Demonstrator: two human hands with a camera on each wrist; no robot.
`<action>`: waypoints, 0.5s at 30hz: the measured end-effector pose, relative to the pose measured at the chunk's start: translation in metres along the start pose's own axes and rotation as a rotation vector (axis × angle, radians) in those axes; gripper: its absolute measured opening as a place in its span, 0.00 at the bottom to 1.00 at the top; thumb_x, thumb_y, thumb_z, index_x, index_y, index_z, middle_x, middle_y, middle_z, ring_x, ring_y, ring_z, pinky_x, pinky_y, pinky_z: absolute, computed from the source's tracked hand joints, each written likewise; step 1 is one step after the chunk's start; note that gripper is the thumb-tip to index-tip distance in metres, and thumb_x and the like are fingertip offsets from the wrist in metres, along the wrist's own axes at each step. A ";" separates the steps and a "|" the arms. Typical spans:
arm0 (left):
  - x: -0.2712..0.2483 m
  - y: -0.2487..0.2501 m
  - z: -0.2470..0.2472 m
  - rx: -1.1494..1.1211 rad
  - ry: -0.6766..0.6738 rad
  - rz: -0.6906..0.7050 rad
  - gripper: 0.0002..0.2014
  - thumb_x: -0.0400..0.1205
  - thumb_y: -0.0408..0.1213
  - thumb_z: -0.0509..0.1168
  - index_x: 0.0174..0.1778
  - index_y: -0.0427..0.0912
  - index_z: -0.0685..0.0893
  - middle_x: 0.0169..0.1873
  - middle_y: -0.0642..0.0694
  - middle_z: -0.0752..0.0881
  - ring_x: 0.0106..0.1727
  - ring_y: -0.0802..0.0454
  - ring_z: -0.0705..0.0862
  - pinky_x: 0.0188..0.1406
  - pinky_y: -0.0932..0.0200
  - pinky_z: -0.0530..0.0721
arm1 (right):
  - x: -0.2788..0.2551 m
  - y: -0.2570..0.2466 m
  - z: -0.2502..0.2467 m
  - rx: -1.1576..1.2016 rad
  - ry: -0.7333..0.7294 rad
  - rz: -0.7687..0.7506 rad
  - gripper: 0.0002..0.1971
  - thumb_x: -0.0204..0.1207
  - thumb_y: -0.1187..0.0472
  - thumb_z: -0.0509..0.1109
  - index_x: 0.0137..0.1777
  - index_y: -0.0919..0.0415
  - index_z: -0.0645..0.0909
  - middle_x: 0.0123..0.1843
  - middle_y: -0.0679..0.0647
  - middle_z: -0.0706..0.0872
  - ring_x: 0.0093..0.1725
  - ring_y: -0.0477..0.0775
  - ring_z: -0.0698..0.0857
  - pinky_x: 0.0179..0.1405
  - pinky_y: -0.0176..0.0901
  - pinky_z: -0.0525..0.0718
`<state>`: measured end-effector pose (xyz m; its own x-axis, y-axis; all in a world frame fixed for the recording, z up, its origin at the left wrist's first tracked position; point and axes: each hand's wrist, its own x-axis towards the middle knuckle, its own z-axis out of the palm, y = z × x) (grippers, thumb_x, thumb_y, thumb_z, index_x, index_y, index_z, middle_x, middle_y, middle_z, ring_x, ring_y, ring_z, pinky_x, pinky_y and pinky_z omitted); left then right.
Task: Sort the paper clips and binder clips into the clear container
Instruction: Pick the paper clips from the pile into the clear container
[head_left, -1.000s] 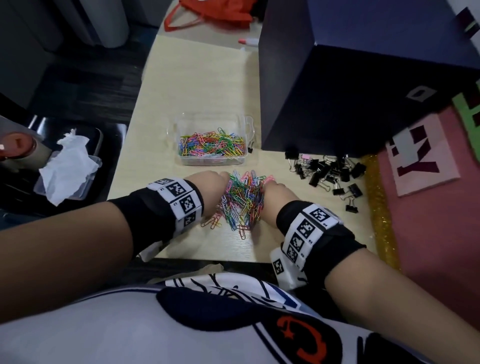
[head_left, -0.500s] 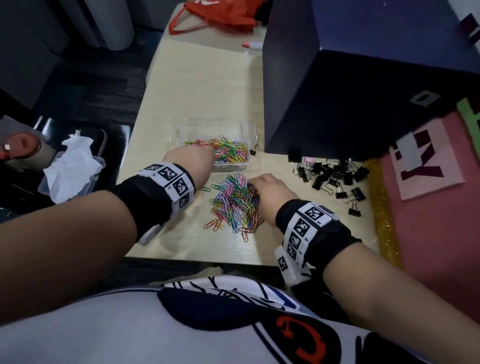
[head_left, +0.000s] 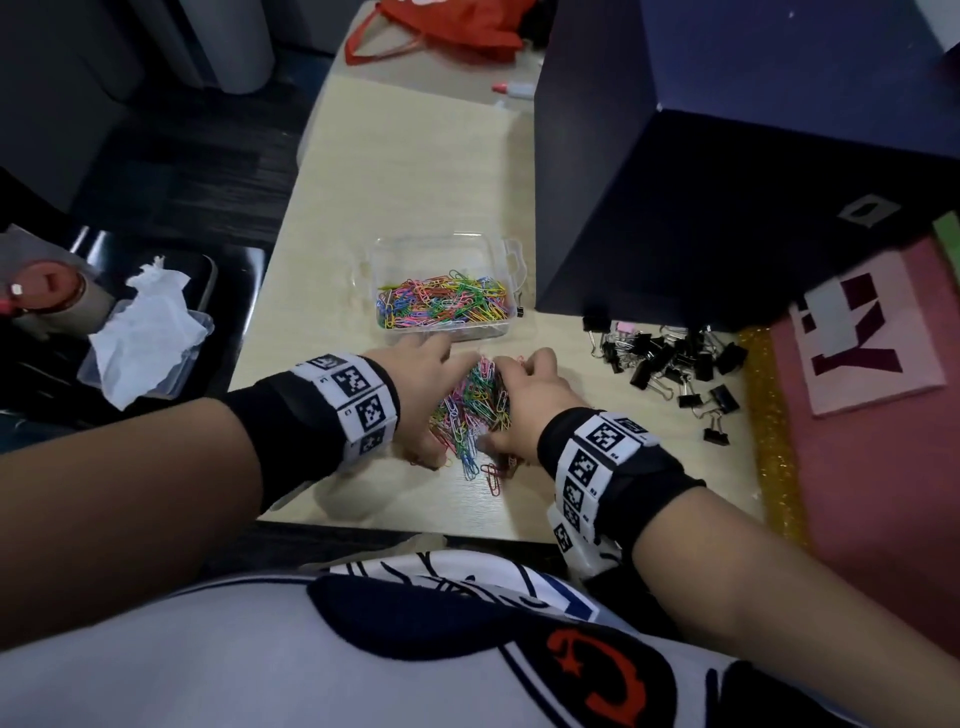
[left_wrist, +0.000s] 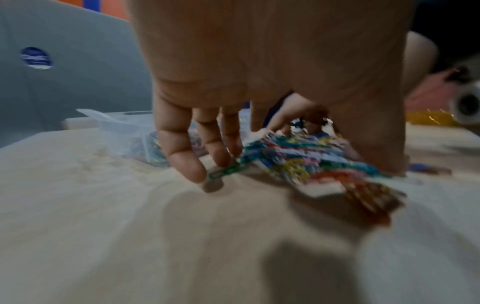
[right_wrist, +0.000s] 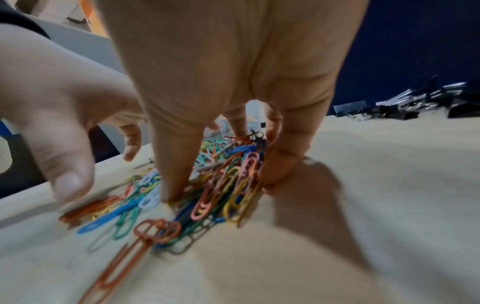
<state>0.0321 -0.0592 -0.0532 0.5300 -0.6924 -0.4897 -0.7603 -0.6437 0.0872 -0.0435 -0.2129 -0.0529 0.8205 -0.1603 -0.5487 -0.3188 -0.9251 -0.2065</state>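
Overhead, a big dark blue box (head_left: 727, 171) fills the far right of the pale table (head_left: 415, 171), with a pink mat (head_left: 878, 467) beside it, and its near corner stands just right of the clear container (head_left: 444, 291), already part-filled with coloured paper clips. Black binder clips (head_left: 670, 364) lie heaped at the box's foot, right of the hands; no writing is readable. Between container and table edge, the loose paper clip pile (head_left: 475, 410) sits between the left hand (head_left: 421, 400) and right hand (head_left: 524, 410), whose fingers (right_wrist: 279, 170) curl down into the clips from either side.
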 end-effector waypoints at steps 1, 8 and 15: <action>0.002 0.001 0.003 0.036 -0.019 -0.016 0.55 0.58 0.65 0.77 0.77 0.50 0.57 0.64 0.44 0.69 0.65 0.42 0.71 0.61 0.43 0.80 | 0.002 -0.001 0.000 0.011 0.020 -0.010 0.40 0.67 0.46 0.78 0.76 0.50 0.62 0.68 0.57 0.61 0.65 0.63 0.76 0.68 0.53 0.78; 0.012 0.002 -0.008 -0.122 0.017 -0.036 0.21 0.77 0.44 0.70 0.64 0.46 0.73 0.55 0.42 0.78 0.55 0.40 0.82 0.51 0.46 0.84 | 0.014 0.002 -0.006 0.058 0.108 -0.081 0.15 0.78 0.60 0.67 0.65 0.55 0.75 0.60 0.56 0.69 0.53 0.60 0.81 0.57 0.45 0.81; 0.013 -0.008 -0.012 -0.116 0.104 0.005 0.11 0.82 0.43 0.65 0.58 0.43 0.79 0.52 0.43 0.85 0.55 0.42 0.82 0.49 0.52 0.79 | 0.019 0.002 -0.028 0.062 0.135 -0.054 0.14 0.79 0.62 0.67 0.64 0.52 0.81 0.63 0.57 0.78 0.63 0.59 0.79 0.60 0.40 0.74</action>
<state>0.0494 -0.0674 -0.0496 0.5671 -0.7219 -0.3967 -0.7177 -0.6694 0.1922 -0.0149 -0.2280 -0.0411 0.8922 -0.1600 -0.4224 -0.2982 -0.9111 -0.2847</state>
